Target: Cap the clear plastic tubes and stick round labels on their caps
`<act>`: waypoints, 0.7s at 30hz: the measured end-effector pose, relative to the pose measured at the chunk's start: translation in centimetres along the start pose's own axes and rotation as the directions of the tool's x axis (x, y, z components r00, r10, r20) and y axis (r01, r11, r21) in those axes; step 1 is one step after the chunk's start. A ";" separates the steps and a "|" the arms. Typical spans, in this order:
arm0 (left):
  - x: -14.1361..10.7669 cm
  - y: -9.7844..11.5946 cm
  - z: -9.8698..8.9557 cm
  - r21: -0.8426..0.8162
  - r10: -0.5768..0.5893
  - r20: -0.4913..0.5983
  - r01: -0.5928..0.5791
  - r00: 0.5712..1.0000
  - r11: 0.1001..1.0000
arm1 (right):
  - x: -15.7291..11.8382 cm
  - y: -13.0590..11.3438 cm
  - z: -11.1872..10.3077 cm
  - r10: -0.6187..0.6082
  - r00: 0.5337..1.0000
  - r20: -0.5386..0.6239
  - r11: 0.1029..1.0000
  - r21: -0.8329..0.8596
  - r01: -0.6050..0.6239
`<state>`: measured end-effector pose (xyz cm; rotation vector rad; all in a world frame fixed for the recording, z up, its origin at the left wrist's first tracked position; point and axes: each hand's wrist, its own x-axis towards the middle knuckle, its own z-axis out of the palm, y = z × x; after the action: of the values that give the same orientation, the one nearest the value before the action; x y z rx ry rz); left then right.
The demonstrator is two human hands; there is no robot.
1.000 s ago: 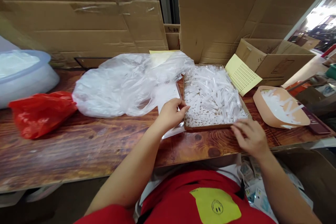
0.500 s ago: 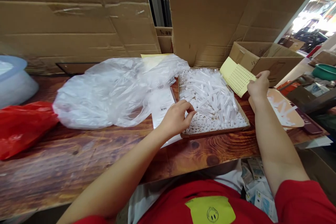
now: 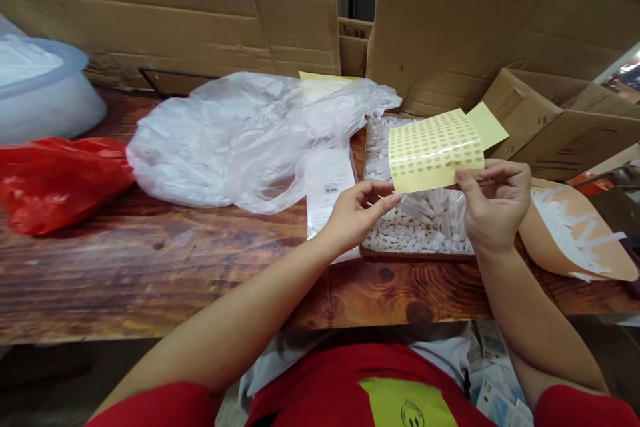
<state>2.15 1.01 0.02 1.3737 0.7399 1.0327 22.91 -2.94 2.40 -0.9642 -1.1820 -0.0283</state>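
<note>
The right hand point(image 3: 495, 207) pinches a yellow sheet of small round stickers point(image 3: 436, 150) – the left hand's point(image 3: 356, 213) loosely curled fingers point(image 3: 385, 203) touch its seven-o'clock corner, gripping nothing.

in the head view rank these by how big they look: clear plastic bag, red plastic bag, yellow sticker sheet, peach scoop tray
1. Crumpled clear plastic bag, plainly largest.
2. Red plastic bag, partly cut off.
3. Yellow sticker sheet and peach plastic scoop tray look alike; the sheet is held up nearer the camera, so unsure.

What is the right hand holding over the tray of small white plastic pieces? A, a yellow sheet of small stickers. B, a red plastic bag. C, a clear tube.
A: the right hand pinches the yellow sticker sheet by its lower edge.
</note>
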 end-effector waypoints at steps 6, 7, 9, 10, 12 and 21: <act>0.1 1.0 -0.3 -0.191 -0.004 -0.034 -0.003 0.999 0.982 | -1.0 -0.8 0.4 0.020 0.997 0.077 0.999 0.038 -0.023; 0.1 1.2 -0.4 -0.206 -0.015 -0.042 0.006 0.999 0.979 | -1.1 -1.0 0.5 0.011 0.997 0.082 0.999 0.033 -0.014; 0.2 1.4 -0.7 -0.243 -0.043 -0.063 0.027 0.997 0.970 | -1.2 -1.4 0.4 -0.010 0.997 0.081 1.000 0.013 0.009; 0.3 1.4 -0.9 -0.262 -0.057 -0.071 0.037 0.996 0.964 | -1.2 -1.5 0.4 -0.006 0.997 0.082 1.000 0.004 0.006; 0.4 1.4 -1.1 -0.286 -0.075 -0.083 0.049 0.994 0.957 | -1.3 -1.6 0.2 0.041 0.994 0.099 0.999 0.008 -0.042; 0.6 1.7 -0.9 -0.339 -0.126 -0.152 0.068 0.980 0.938 | -1.5 -0.7 -0.3 0.184 0.959 0.215 0.953 0.201 -0.228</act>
<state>1.30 1.73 1.73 0.9564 0.7138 1.1489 22.18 -4.27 1.70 -0.8996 -1.2263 0.3685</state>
